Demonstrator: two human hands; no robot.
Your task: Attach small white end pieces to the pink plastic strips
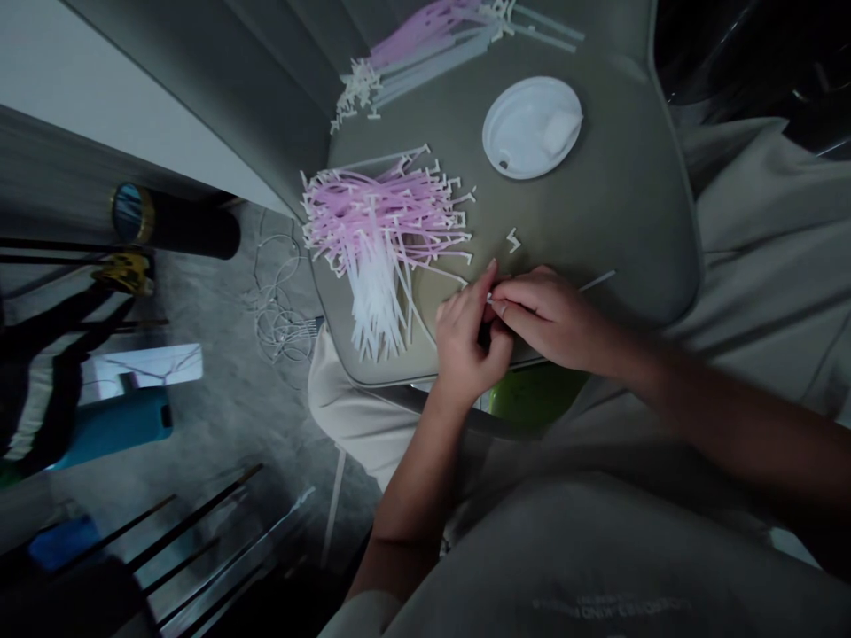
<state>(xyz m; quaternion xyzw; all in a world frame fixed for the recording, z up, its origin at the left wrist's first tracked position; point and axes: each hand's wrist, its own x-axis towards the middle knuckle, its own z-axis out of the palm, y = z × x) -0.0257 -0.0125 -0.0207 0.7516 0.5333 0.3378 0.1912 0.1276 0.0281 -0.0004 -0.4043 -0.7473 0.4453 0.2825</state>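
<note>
My left hand point(469, 335) and my right hand point(555, 317) meet over the front edge of a grey-green chair seat point(618, 204). Between their fingertips is a small white plastic piece point(490, 299), mostly covered by the fingers. Past my right hand a thin white tube point(598, 281) sticks out; which hand, if any, holds it is hidden. Beside my left hand lies a heap of pink tubes point(378, 208) with small white end pieces, and a bunch of plain white tubes point(376, 301) fans out below it. One loose zigzag white piece point(512, 239) rests just beyond my fingers.
A round white lid point(522, 115) holding a small white item lies farther back on the seat. Near the backrest is another bundle of pink and white tubes point(432, 53). Tangled wire point(283, 323), a dark cylinder point(179, 221) and a teal case point(116, 427) are off to the left.
</note>
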